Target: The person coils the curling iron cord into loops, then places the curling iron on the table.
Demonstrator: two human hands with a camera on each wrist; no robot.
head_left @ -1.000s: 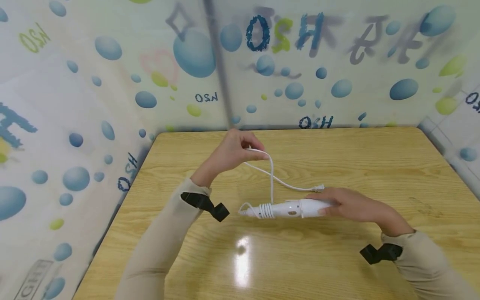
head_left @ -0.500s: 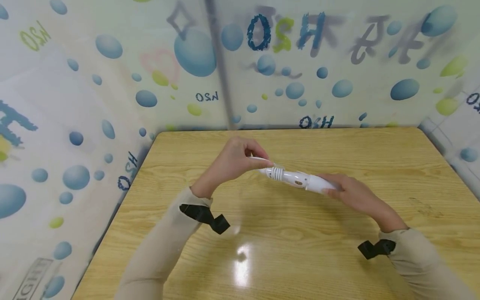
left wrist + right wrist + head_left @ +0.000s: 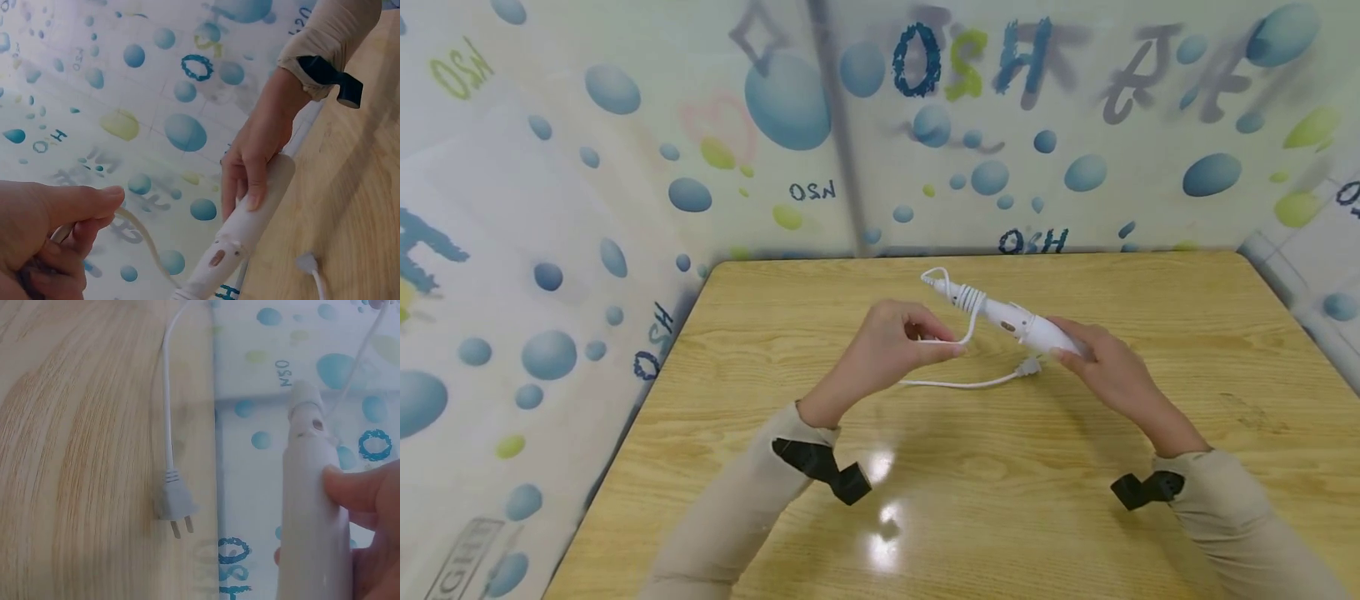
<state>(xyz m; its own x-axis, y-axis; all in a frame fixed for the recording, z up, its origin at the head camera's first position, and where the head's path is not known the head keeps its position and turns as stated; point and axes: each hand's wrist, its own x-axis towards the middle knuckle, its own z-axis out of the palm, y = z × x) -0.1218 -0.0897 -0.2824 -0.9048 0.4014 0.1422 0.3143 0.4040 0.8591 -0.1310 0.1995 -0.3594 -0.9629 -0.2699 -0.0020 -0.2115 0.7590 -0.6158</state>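
A white, wand-shaped corded appliance [image 3: 1037,330] with a small brown switch is held above the table, tilted with its narrow end up and to the left. My right hand [image 3: 1107,365] grips its wide end; in the right wrist view the thumb lies along the white body [image 3: 312,525]. Several turns of white power cord [image 3: 970,298] are wrapped round the narrow end. My left hand [image 3: 898,343] pinches the loose cord between thumb and fingers, just below the coils. The two-pin plug [image 3: 175,499] hangs or lies below the appliance, at the cord's far end.
A wooden table [image 3: 985,500] with a glossy surface lies under both hands. Its back edge meets a wall [image 3: 880,192] printed with blue and green bubbles and letters. Black wrist straps with small cameras [image 3: 850,483] sit on both sleeves.
The appliance has risen off the low position and tilted, its narrow end swinging up and away. My left hand dipped to the coils, then came lower and nearer, with the cord still pinched.
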